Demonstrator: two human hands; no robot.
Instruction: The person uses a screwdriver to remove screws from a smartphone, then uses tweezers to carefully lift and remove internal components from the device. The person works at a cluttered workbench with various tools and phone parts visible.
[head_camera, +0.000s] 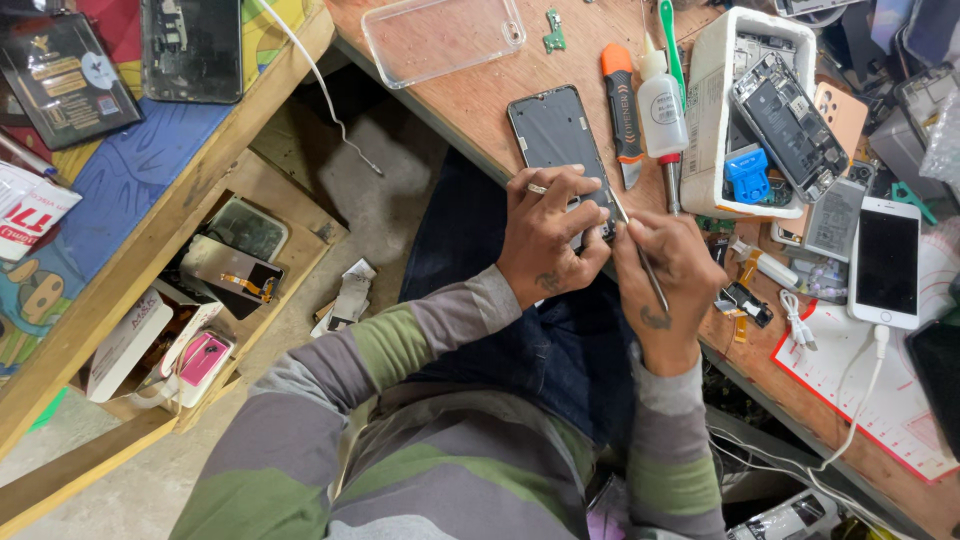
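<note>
The left hand (545, 235) grips 1 dark phone panel (556, 135); the right hand (668, 275) pinches 1 thin metal tool (640, 255) on the desk (480, 100).

Black glass on the phone screen (556, 135) under the left hand (548, 232). Silver on the thin tool (640, 255) in the right hand (668, 280). Grey and olive-green stripes across both sleeves (400, 340). Dark blue on the trousers (540, 345). Reddish-brown on the wooden bench (500, 90). Orange and black on the utility knife (622, 100). White with a red collar on the small bottle (660, 112). White on the plastic tray (705, 110), bright blue on the clip (747, 177) inside. White frame, black face on the phone (886, 262) at the right. Pink on the box (203, 357) at the near left.
</note>
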